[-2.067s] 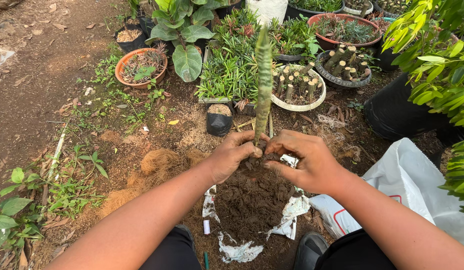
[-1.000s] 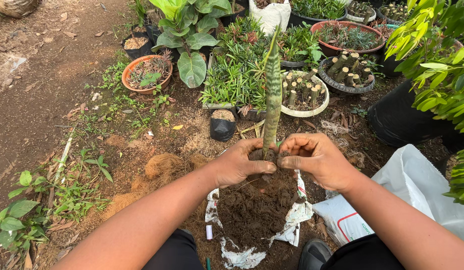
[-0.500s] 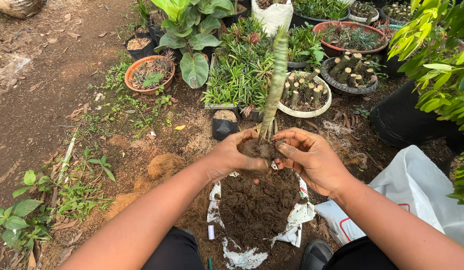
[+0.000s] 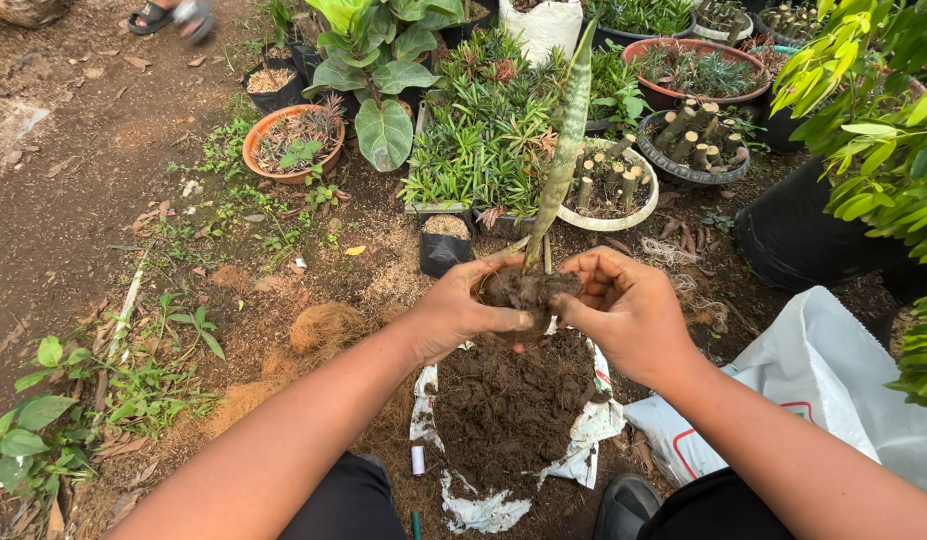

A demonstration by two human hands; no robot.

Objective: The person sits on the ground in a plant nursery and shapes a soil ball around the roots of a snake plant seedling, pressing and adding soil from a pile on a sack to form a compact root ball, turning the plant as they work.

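Both hands (image 4: pixel 464 305) (image 4: pixel 624 310) are clamping the snake plant (image 4: pixel 567 140) root clump (image 4: pixel 524 290).
You are cupping it centre frame above the soil bag (image 4: pixel 584 440); be supporting underneath, leaf upright.

A snake plant cutting (image 4: pixel 567 140), one long mottled green leaf, stands nearly upright, tilted right, its soil-caked root ball (image 4: pixel 524 290) dark and crumbly.

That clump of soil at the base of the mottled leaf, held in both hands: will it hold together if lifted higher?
Probably crumbly: the root clump looks like the same loose, dark soil heaped below. Left hand and right hand cup it, so it likely needs support. The tall leaf stands upright and looks stiff, yet may make it top-heavy.
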